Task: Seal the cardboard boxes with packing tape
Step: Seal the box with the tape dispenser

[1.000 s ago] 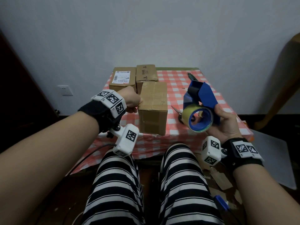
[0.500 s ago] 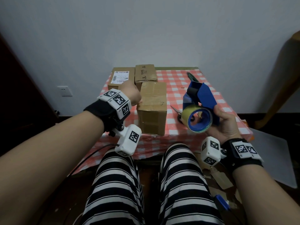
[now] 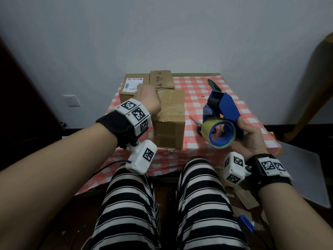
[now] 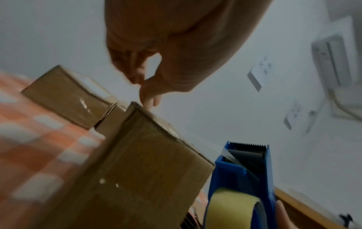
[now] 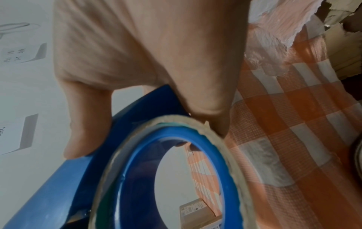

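— So, where do we have the box (image 3: 170,112) we mean to seal?

— At the near edge of the table (image 3: 207,94), in front of us, with two other boxes (image 3: 144,83) just behind it. We judge it sits there so the top seam lies within easy reach.

— And our left hand (image 3: 148,101)?

— Over the box's far left corner, fingertips (image 4: 149,99) together and pointing down at the top edge; whether they pinch anything, we cannot tell. It looks placed to steady the box.

— The tape?

— Our right hand (image 3: 250,136) wraps round the blue tape dispenser (image 3: 223,112), held up to the right of the box, apart from it, toothed blade uppermost. Scissors (image 3: 197,124) lie on the cloth between them.
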